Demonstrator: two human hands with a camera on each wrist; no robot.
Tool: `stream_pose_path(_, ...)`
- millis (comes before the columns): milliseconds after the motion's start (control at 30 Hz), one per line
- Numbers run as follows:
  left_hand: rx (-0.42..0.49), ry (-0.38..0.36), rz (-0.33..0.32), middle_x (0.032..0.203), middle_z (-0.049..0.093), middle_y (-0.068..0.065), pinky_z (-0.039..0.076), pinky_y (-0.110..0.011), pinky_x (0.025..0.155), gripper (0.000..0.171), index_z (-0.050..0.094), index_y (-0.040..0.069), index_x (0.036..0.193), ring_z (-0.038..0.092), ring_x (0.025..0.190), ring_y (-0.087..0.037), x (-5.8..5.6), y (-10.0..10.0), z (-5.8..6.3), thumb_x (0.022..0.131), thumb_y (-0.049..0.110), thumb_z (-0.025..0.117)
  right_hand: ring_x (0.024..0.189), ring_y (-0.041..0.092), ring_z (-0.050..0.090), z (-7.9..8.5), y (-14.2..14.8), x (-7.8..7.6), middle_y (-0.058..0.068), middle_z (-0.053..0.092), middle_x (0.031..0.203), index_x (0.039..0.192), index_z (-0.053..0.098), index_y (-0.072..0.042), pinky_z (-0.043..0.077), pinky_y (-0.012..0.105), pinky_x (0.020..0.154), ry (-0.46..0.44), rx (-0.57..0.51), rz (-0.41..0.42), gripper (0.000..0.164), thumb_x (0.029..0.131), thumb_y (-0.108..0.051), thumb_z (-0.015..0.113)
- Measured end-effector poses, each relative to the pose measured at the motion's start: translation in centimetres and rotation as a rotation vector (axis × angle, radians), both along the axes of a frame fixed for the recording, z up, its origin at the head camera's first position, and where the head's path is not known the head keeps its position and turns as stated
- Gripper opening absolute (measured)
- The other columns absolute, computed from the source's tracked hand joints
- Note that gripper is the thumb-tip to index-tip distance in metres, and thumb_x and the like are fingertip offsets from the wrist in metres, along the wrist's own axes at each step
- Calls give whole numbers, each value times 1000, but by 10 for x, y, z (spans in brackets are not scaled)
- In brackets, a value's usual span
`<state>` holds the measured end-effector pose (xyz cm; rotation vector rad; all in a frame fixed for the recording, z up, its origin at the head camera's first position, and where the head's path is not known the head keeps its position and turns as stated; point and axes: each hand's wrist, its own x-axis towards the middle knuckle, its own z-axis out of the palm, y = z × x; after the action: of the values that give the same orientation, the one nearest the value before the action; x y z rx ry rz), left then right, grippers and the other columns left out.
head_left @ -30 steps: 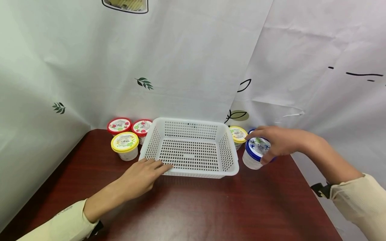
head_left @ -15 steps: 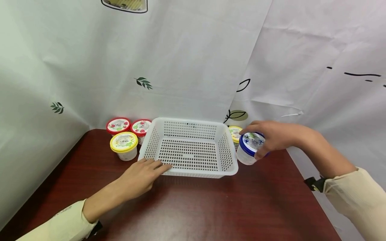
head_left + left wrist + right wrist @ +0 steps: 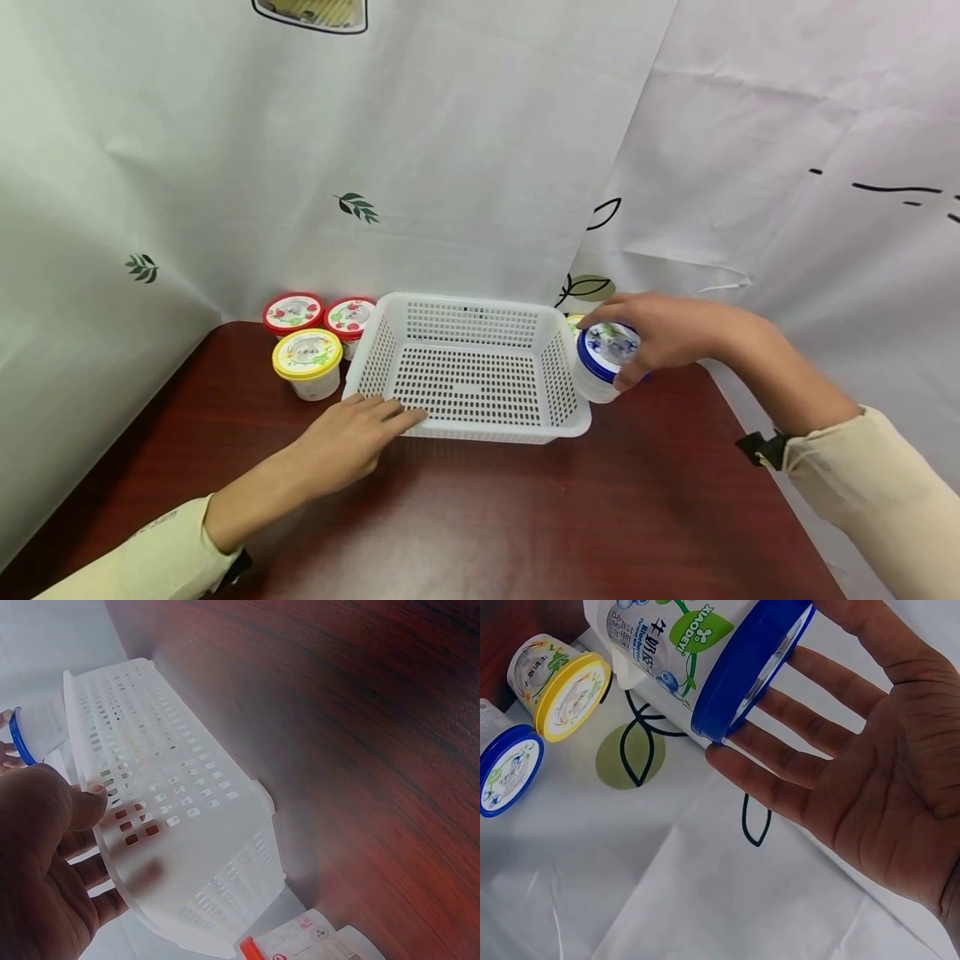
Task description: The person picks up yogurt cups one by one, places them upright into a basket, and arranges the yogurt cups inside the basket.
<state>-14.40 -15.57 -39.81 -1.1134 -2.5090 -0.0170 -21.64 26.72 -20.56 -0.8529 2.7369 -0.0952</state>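
My left hand (image 3: 348, 437) holds the near left rim of a white perforated plastic basket (image 3: 480, 432). In the left wrist view its thumb presses the outside wall of the basket (image 3: 187, 825) and the fingers go over the rim. My right hand (image 3: 667, 329) grips a white tub with a blue lid (image 3: 596, 375) by the lid's edge, thumb on the near side and fingers on the far side. The tub overlaps the basket's right wall in the head view. Blueberries and a green leaf are printed on the tub (image 3: 697, 645) in the right wrist view.
Left of the basket stand two red-lidded tubs (image 3: 293, 313) and a yellow-lidded tub (image 3: 307, 358). Beyond the held tub, the right wrist view shows another yellow-lidded tub (image 3: 566, 690) and a second blue-lidded tub (image 3: 510, 772). White printed sheeting (image 3: 465, 183) rises behind the dark red table (image 3: 480, 517).
My right hand has brought the blue-lidded tub leftward and slightly up, to the basket's right side, covering more of the yellow-lidded tub behind. My left hand has stayed on the rim.
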Motion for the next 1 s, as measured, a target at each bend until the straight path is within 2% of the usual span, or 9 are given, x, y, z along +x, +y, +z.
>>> stream_pose_path(167, 11, 4, -9, 112, 79, -1, 62, -41, 85, 60, 75, 17, 140, 76, 100, -25, 0, -1, 0, 84, 0, 85, 130, 32, 64, 0, -7, 0, 11, 64, 157, 154, 68, -25, 56, 54, 106, 3, -9, -6, 85, 76, -32, 101)
stream_pose_path(367, 19, 6, -13, 112, 79, -1, 62, -41, 85, 61, 75, 18, 140, 76, 101, -25, 0, -1, 0, 83, -1, 85, 131, 32, 63, -2, -15, -1, 12, 62, 161, 155, 68, -24, 56, 52, 105, 0, -14, -9, 83, 78, -30, 100)
stream_pose_path(633, 23, 6, -12, 114, 80, -2, 63, -42, 86, 60, 76, 17, 141, 77, 101, -25, -1, -1, 0, 84, -1, 85, 144, 38, 57, -9, -22, -5, 15, 58, 166, 157, 66, -24, 55, 57, 112, 3, 0, -22, 84, 80, -36, 98)
stream_pose_path(800, 26, -2, -13, 115, 80, -2, 64, -42, 88, 60, 76, 17, 141, 77, 102, -24, -1, -1, 0, 84, 0, 86, 147, 39, 56, -15, -27, -7, 14, 59, 164, 157, 66, -25, 53, 59, 117, 9, 3, 1, 83, 82, -38, 97)
stream_pose_path(1000, 15, -14, -11, 115, 80, -1, 64, -42, 86, 59, 76, 18, 140, 76, 102, -24, 0, -2, 1, 84, 1, 87, 144, 38, 61, -25, -33, -9, 12, 63, 158, 157, 65, -22, 54, 57, 117, 26, -7, 48, 80, 84, -35, 95)
